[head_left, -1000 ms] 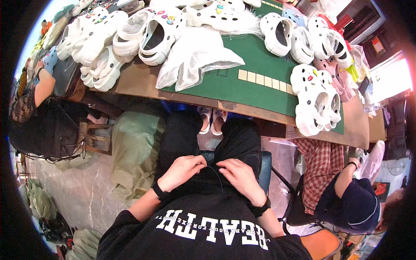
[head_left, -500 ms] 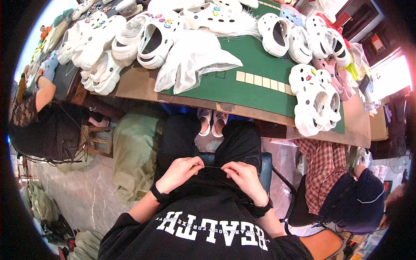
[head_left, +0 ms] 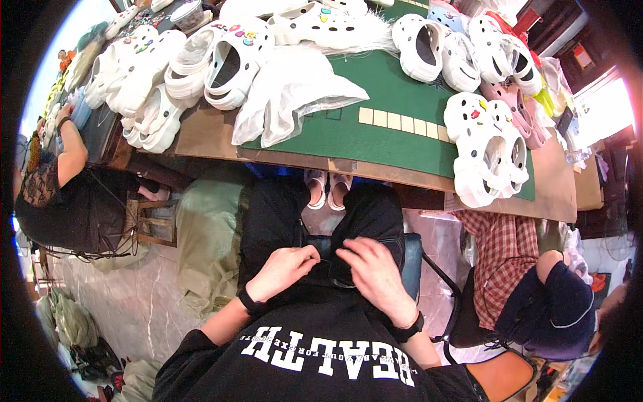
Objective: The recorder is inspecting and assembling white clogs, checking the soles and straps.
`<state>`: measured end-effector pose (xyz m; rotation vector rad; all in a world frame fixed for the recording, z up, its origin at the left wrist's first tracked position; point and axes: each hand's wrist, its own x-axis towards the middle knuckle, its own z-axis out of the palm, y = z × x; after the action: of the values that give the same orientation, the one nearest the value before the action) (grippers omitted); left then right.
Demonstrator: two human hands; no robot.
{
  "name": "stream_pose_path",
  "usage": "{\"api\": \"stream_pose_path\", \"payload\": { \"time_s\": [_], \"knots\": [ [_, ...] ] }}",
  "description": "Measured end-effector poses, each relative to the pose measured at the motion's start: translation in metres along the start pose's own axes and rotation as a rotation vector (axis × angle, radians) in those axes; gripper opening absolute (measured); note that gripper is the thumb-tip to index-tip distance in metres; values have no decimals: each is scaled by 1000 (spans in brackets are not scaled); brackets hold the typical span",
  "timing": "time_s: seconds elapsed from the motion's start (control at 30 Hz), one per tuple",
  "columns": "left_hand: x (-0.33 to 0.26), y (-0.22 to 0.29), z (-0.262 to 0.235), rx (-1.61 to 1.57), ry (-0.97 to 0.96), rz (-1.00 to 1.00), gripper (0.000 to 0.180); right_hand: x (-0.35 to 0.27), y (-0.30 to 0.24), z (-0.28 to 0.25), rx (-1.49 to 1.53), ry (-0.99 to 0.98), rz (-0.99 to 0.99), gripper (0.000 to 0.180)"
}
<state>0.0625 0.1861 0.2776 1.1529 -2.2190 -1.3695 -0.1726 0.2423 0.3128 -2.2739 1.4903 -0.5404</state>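
Head view, lower centre: left hand (head_left: 284, 268) and right hand (head_left: 374, 271), both with fingers curled shut, pinching the soft black fabric hem (head_left: 328, 271) of the sweatshirt in the lap, over black trousers. Upper frame: flat green felt mat (head_left: 375, 137) on a brown wooden table (head_left: 207, 137), with chunky white foam clogs (head_left: 231, 63) and a crumpled clear plastic bag (head_left: 288, 94).
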Motion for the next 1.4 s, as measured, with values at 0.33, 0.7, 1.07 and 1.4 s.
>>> {"api": "stream_pose_path", "payload": {
  "time_s": [0.33,0.7,1.07,1.4],
  "knots": [
    [-5,2,-1,-37,-58,-68,10,-2,-5,2,532,-117,188,33],
    [-7,1,1,-26,-5,78,11,-3,-3,-6,628,-107,245,14],
    [-9,-1,3,33,-16,62,11,-8,12,-42,71,273,366,29],
    [-4,10,0,-94,10,39,10,5,-9,11,272,36,44,22]
  ]
}}
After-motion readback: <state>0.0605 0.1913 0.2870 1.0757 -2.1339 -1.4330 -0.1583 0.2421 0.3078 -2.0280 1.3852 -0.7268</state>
